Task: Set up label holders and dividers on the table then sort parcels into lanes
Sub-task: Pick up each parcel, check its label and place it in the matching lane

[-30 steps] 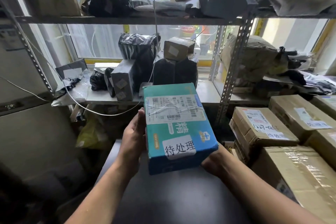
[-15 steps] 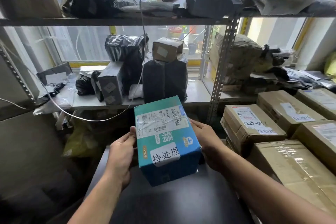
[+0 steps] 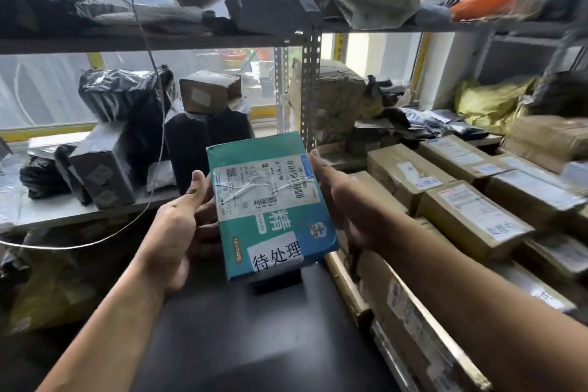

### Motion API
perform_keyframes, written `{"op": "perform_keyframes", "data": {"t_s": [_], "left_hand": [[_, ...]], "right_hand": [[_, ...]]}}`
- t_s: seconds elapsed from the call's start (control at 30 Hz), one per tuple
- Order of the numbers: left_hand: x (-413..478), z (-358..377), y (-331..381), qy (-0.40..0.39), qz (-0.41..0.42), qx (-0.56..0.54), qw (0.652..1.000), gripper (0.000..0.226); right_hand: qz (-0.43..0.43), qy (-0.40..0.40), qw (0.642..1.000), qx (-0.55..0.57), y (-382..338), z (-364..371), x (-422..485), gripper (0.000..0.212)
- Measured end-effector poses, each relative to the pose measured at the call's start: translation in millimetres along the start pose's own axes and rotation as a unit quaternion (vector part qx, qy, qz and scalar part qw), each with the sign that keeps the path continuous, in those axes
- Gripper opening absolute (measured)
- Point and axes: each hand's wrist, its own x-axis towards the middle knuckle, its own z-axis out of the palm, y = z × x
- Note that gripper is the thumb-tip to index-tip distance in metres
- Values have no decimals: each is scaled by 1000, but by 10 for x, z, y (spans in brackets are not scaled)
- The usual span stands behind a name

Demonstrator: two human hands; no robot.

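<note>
Teal parcel (image 3: 270, 204) held in the air between both hands, just above the far end of a dark table (image 3: 254, 344), tilted with its printed face toward the camera. Across the upper half of that face, a taped shipping label (image 3: 264, 181) with barcodes; at the lower edge, a white sticker (image 3: 276, 254) with three handwritten characters. Left hand (image 3: 178, 226) gripping the left side, thumb straight up along the edge, fingers curled underneath. Right hand (image 3: 346, 204) clasping the right side, thumb laid along the upper right edge, other fingers hidden behind the parcel. Directly below the parcel's near edge, a small black block (image 3: 276, 282) on the table, mostly covered. To the right, touching the table's side, stacked cardboard boxes (image 3: 471, 216) with white labels, some handwritten. Behind the parcel, a perforated metal upright (image 3: 310, 73) and shelves crowded with black-wrapped packages (image 3: 187, 149) and one small brown box (image 3: 208, 94) on top of them. Thin white cable (image 3: 152, 73) hanging in front of the left shelf. Orange item (image 3: 483, 3) on the upper right shelf, blurred.
</note>
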Motion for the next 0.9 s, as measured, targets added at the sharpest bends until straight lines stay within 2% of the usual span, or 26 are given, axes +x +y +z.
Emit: {"op": "perform_keyframes", "data": {"t_s": [0.2, 0.4, 0.57, 0.7, 0.8, 0.87, 0.9], "left_hand": [[106, 706, 376, 7, 29, 30, 999, 47], [350, 1414, 535, -7, 11, 62, 998, 52], [562, 1860, 488, -6, -20, 75, 997, 46], [714, 2205, 426, 28, -54, 114, 992, 54], [824, 2393, 318, 52, -96, 147, 983, 53], [861, 2445, 206, 67, -119, 154, 979, 39], [875, 2451, 159, 78, -125, 160, 976, 33]], "right_hand": [[-46, 8, 999, -23, -499, -656, -152, 55], [-39, 42, 998, -13, -780, -1361, -166, 50], [2, 76, 997, -29, -776, -1791, -71, 49], [46, 59, 997, -18, -693, -1982, 83, 54], [62, 66, 994, -65, -541, -2025, 298, 61], [50, 74, 988, -124, -427, -2044, 365, 47], [34, 79, 984, -155, -397, -2046, 350, 33]]}}
